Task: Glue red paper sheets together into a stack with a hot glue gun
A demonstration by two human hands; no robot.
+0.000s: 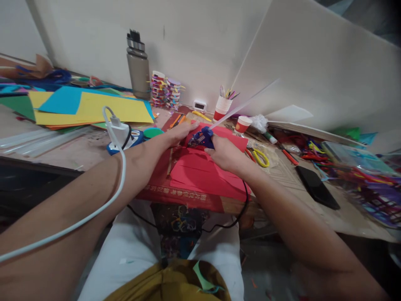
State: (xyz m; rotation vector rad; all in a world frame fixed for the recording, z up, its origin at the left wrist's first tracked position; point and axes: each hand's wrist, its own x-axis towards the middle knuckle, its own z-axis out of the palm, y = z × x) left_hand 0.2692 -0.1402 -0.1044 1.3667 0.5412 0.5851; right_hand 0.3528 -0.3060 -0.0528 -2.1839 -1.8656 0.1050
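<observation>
My right hand (pixel 222 151) is wrapped round a blue hot glue gun (pixel 206 137). A long clear glue stick (pixel 247 102) sticks out of its back end and slants up to the right. The gun's nozzle points left, low over red paper (pixel 208 175), and its black cable hangs off the table edge. My left hand (pixel 184 131) lies on the paper beyond the gun, fingers stretched out, and its far fingertips are hard to make out. Yellow-handled scissors (pixel 260 158) rest just right of my right hand.
A white charger with a cable (pixel 120 134) crosses my left forearm. Coloured paper sheets (pixel 103 108), a grey bottle (pixel 138 69) and decorated paper cups (pixel 158 88) stand or lie left. A cup of pens (pixel 222 108) is behind; a black phone (pixel 316 187) is right.
</observation>
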